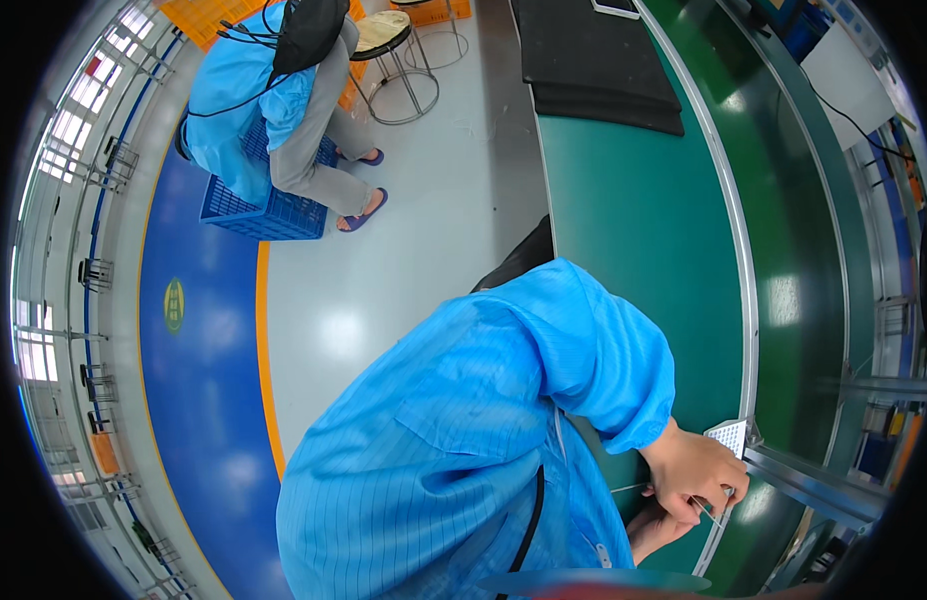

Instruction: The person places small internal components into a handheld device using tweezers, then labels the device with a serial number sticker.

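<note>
You've got a thin silver piece at your hands, about 4 o'clock from picture centre, over the near-right edge of the green desk; too small to tell if it's a tool or a wire. Judging by looks: very light, metal, smooth enough to slip, stiff lengthwise but probably easy to bend if you lever it. Take it mid-length, pads square across it, light squeeze, and keep your hold off the tip. The white perforated piece, at 1 o'clock from your left hand, looks like a thin, light, rigid panel; I'd grip it by the rim, no flexing, since it could crack. Can't tell whether your knuckles touch it or sit just beside it. Pose: left elbow bent, blue sleeve coming in from 11 o'clock, wrist bare past the cuff, back of the hand up, fingers curled down and closed on the silver piece. Your right hand sits at 7 o'clock from the left, lower and partly tucked under it; its fingers are mostly hidden, so can't tell whether they're gripping or loose. Both hands are bunched close, so not much room to rotate; watch the metal crossbeam at 3 o'clock if you swing outward.
</note>
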Motion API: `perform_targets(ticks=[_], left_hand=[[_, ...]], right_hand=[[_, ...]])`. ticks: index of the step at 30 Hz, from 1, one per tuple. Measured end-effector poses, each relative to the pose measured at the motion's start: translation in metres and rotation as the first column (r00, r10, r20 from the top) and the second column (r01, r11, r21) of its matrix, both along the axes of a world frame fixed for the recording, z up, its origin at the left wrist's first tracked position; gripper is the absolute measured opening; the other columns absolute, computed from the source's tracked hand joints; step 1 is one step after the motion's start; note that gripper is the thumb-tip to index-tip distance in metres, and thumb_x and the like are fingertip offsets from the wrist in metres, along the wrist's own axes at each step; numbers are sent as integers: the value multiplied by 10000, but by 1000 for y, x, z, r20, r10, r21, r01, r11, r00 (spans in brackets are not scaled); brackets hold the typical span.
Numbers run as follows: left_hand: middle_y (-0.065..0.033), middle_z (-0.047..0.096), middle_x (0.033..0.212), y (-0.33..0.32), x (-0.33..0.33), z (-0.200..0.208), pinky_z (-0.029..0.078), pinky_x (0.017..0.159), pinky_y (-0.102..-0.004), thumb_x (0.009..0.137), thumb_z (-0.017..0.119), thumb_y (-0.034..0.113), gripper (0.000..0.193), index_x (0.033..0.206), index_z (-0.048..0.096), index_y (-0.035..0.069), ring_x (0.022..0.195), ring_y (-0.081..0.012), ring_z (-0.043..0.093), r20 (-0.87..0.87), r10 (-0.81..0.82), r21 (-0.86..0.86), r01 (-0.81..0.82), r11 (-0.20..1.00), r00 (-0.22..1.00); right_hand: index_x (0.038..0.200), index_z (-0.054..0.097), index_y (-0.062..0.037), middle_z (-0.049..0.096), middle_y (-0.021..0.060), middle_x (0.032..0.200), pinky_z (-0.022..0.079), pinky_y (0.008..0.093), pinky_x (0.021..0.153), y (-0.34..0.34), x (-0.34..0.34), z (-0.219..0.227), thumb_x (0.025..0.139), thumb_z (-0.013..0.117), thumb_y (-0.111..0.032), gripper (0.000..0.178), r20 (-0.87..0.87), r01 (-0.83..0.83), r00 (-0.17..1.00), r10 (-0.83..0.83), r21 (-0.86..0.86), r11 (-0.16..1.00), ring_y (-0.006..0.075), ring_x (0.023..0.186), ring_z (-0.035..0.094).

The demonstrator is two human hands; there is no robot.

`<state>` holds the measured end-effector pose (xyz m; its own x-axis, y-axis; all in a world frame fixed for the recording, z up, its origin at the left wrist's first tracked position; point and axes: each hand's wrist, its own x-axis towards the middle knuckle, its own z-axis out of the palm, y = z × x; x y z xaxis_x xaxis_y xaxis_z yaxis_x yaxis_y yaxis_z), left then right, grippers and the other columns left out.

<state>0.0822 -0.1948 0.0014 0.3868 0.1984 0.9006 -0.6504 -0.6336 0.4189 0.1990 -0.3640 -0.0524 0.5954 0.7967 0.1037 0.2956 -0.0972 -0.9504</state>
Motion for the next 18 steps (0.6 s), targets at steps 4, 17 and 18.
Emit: perform_targets(ticks=[4,17,18], left_hand=[[-99,643,1124,4,2,-3,535,819,-475,740,773,353,264,788,747,94,1014,-320,641,-4,27,28,-27,999,1000],[-119,652,1220,33,-2,6,509,857,-474,661,821,784,701,835,739,110,1110,-341,615,28,62,376,-68,924,998],[-123,654,1226,33,-1,6,510,864,-473,662,814,792,712,836,739,106,1117,-345,615,33,68,398,-75,914,997]], right_hand=[[1216,632,23,667,78,1102,468,290,724,15,29,4,1080,585,-186,254,-75,2,997,-1,7,1000,147,904,602],[1251,631,13,665,76,1108,469,296,707,-24,14,23,1097,564,-211,281,-323,61,945,-50,24,998,153,896,607],[1254,631,13,665,76,1108,469,297,705,-26,12,25,1098,563,-213,283,-342,67,938,-54,26,997,153,895,608]])
